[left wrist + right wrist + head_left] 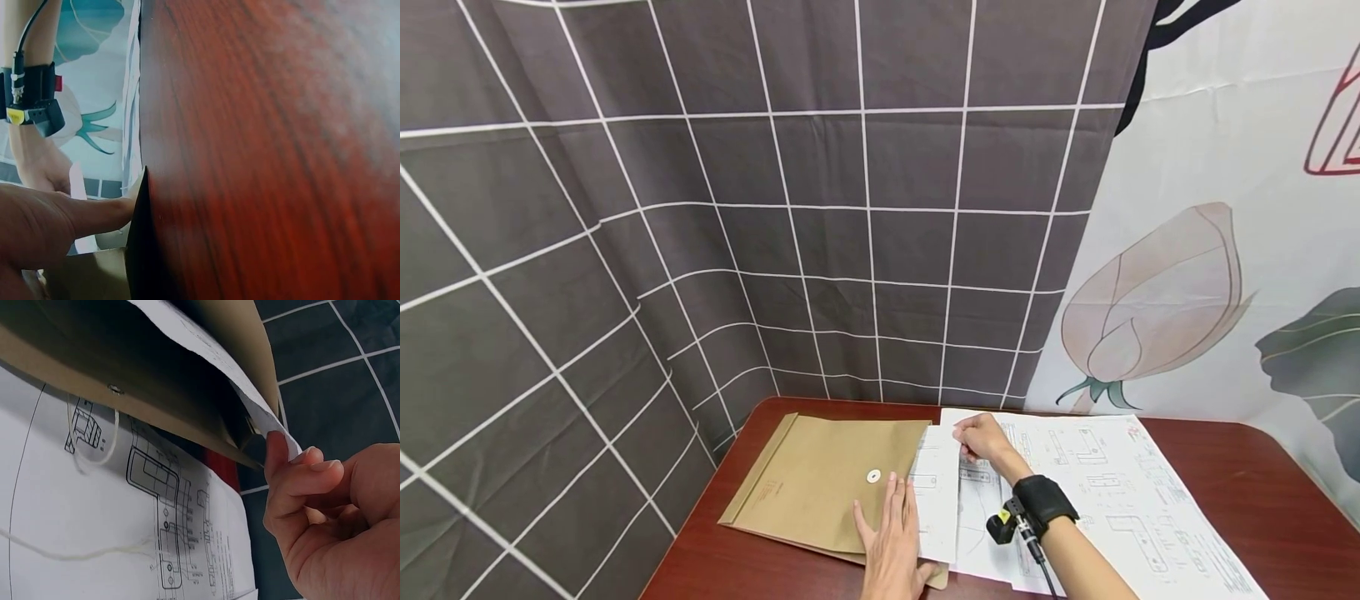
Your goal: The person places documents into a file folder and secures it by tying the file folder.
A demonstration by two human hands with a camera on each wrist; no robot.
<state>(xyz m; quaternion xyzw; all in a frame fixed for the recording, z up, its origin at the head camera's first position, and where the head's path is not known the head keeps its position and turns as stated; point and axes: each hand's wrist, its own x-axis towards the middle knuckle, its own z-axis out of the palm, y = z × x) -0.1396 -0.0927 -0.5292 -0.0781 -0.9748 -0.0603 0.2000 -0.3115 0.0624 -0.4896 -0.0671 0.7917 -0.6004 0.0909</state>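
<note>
A brown paper document envelope (831,458) with a white round button (873,476) lies on the table, its mouth facing right. My left hand (891,537) rests at its right front edge, fingers stretched over the upper layer. In the left wrist view, the left thumb (103,215) lies straight against the envelope's edge. My right hand (983,440) pinches the far right corner of a white printed sheet (937,521), which runs partly into the envelope. The right wrist view shows the sheet (209,350) between the envelope's two layers, thumb and fingers on its corner.
Large sheets of technical drawings (1120,508) cover the table right of the envelope. A pale string (94,555) lies over them. Behind the red-brown table (1232,467) hang a grey checked curtain (820,242) and a flower-printed cloth (1157,292).
</note>
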